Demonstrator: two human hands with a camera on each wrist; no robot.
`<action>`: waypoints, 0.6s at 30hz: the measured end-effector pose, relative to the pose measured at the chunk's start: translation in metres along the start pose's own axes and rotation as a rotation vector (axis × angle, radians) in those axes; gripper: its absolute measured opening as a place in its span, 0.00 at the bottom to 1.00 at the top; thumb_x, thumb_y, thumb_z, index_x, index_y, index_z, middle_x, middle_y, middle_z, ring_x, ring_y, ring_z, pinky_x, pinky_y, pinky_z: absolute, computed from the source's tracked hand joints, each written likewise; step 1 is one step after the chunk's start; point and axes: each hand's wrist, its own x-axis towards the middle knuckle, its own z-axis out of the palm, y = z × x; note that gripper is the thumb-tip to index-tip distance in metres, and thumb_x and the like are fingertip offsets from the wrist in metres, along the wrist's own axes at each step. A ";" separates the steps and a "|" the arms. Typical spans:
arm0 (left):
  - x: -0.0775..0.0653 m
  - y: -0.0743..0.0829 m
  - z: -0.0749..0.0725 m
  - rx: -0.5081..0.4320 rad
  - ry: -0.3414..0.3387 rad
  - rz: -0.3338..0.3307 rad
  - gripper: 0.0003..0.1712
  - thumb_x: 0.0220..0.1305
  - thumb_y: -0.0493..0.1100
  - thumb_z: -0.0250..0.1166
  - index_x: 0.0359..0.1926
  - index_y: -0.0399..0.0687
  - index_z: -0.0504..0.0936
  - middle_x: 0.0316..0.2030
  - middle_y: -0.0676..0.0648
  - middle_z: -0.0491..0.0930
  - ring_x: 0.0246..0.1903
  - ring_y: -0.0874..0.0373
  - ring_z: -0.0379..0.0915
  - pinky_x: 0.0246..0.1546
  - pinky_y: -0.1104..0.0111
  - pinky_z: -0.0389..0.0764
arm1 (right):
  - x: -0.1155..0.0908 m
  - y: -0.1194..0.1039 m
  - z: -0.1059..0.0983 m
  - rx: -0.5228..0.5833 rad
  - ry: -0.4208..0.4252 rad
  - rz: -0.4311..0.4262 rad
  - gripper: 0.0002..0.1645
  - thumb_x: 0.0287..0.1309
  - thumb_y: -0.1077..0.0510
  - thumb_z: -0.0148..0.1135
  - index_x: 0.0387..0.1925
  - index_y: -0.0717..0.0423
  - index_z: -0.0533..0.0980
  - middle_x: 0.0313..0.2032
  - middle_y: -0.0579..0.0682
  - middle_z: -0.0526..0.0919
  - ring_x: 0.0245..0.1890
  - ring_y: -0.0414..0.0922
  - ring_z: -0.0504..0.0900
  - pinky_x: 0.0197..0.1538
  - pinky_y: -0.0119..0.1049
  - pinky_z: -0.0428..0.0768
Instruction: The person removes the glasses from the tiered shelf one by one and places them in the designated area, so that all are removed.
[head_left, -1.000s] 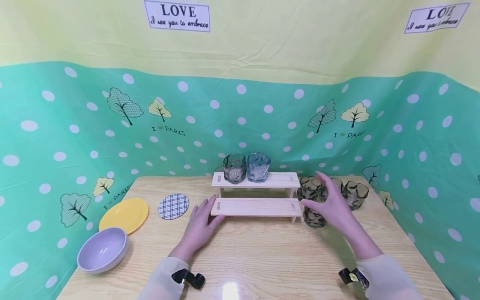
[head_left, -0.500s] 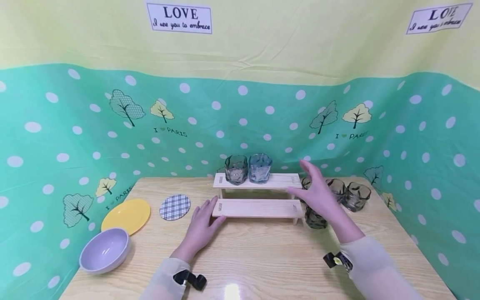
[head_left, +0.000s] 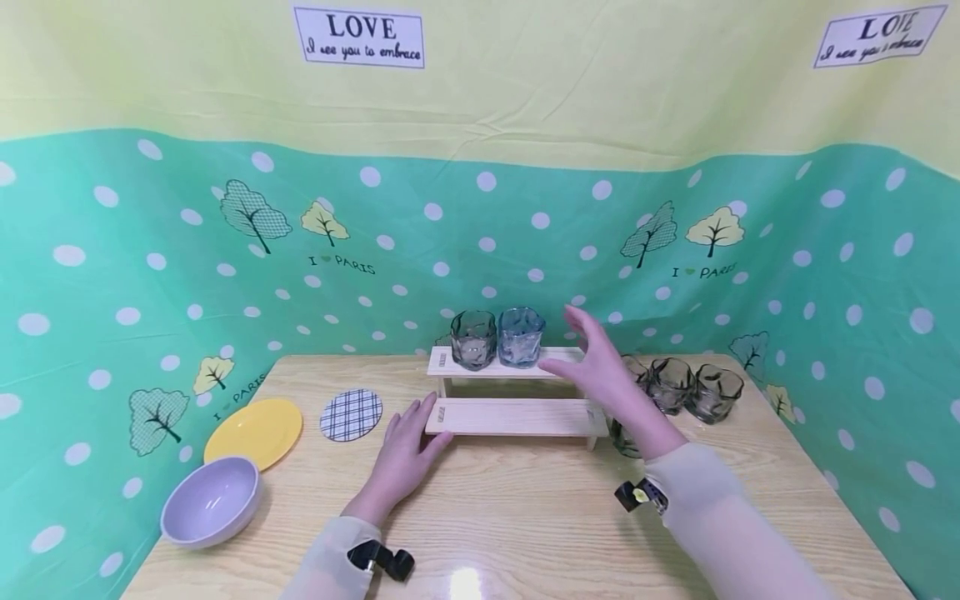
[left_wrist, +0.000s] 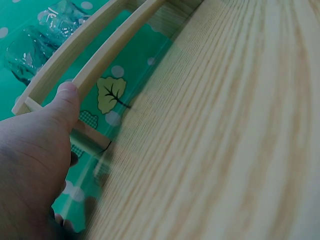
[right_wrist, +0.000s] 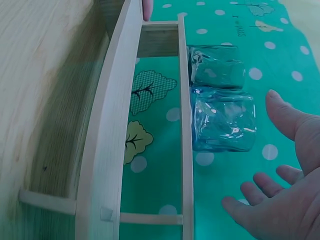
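A two-tier wooden shelf [head_left: 517, 417] stands on the table. On its upper tier sit a grey glass [head_left: 473, 340] and, touching or almost touching it, a blue glass [head_left: 521, 337]. My right hand [head_left: 598, 367] is over the upper tier's right end, thumb and fingers spread. It holds nothing; in the right wrist view a gap separates the fingers from the blue glass [right_wrist: 225, 122]. At the shelf's left end rests my left hand [head_left: 401, 454], fingers fairly straight, its thumb [left_wrist: 66, 97] touching the lower tier's front edge.
Several grey glasses [head_left: 670, 385] stand right of the shelf, some partly hidden behind the right arm. To the left lie a plaid round coaster [head_left: 351, 415], a yellow plate [head_left: 258, 433] and a lilac bowl [head_left: 212, 502]. A patterned cloth [head_left: 487, 225] hangs behind the table.
From beside the glasses on the right, my right hand has moved left and upward over the upper tier, nearer the blue glass. The left hand stays at the shelf's end.
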 end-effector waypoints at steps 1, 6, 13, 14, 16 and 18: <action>0.000 0.000 0.000 0.001 0.003 0.004 0.47 0.81 0.61 0.65 0.88 0.48 0.59 0.82 0.37 0.64 0.84 0.36 0.53 0.85 0.40 0.42 | 0.002 -0.001 0.001 -0.003 -0.002 0.004 0.67 0.62 0.52 0.85 0.90 0.49 0.51 0.85 0.58 0.58 0.83 0.62 0.60 0.83 0.61 0.62; -0.001 0.000 0.001 0.010 0.016 0.018 0.48 0.80 0.62 0.65 0.88 0.47 0.60 0.82 0.36 0.65 0.83 0.34 0.54 0.84 0.37 0.44 | 0.011 -0.002 0.008 -0.002 -0.010 0.017 0.67 0.63 0.51 0.84 0.90 0.47 0.50 0.85 0.58 0.59 0.81 0.65 0.62 0.81 0.63 0.65; 0.000 -0.001 0.002 0.008 0.023 0.022 0.47 0.81 0.61 0.66 0.88 0.47 0.60 0.82 0.35 0.65 0.83 0.34 0.54 0.85 0.37 0.44 | 0.022 -0.003 0.017 0.004 -0.019 0.010 0.65 0.65 0.53 0.83 0.89 0.52 0.50 0.85 0.58 0.60 0.84 0.58 0.59 0.83 0.56 0.63; 0.000 -0.001 0.001 0.006 0.024 0.022 0.47 0.81 0.61 0.66 0.88 0.46 0.60 0.81 0.35 0.65 0.83 0.34 0.54 0.85 0.37 0.43 | 0.023 -0.003 0.018 0.010 -0.022 0.010 0.65 0.65 0.53 0.83 0.89 0.52 0.50 0.85 0.58 0.60 0.84 0.58 0.59 0.84 0.56 0.62; 0.000 -0.001 0.001 0.002 0.020 0.019 0.47 0.81 0.61 0.66 0.88 0.47 0.59 0.82 0.35 0.65 0.83 0.34 0.53 0.85 0.38 0.43 | 0.026 -0.003 0.021 0.029 -0.023 0.013 0.65 0.64 0.54 0.83 0.89 0.52 0.51 0.84 0.58 0.60 0.84 0.58 0.59 0.84 0.56 0.62; 0.001 -0.001 0.001 0.002 0.017 0.016 0.48 0.81 0.61 0.66 0.88 0.47 0.59 0.82 0.35 0.65 0.83 0.34 0.53 0.85 0.38 0.42 | 0.029 -0.002 0.023 0.045 -0.025 0.021 0.66 0.64 0.53 0.84 0.89 0.52 0.51 0.84 0.58 0.60 0.84 0.58 0.59 0.84 0.57 0.62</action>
